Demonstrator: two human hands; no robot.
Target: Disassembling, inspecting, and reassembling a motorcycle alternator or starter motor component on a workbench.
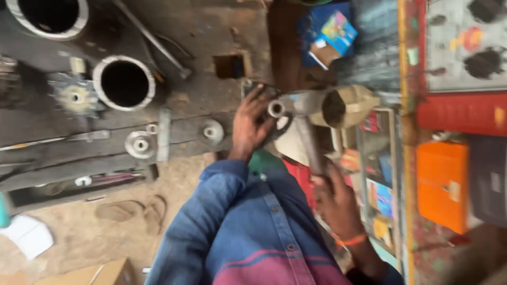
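L hand [252, 124] grips the round end of a grey metal part [306, 108], fingers curled around it. R hand [334, 198] clasps its long handle lower down (blurry, prob. a tight grasp). Part sits mid-frame, above the blue shirt [253, 227], just right of the workbench [105, 132].

We see an orange box [442, 186] at right, a red box [462, 113] above it, a blue package [328, 32] at top, and a cardboard carton [90, 274] bottom left.
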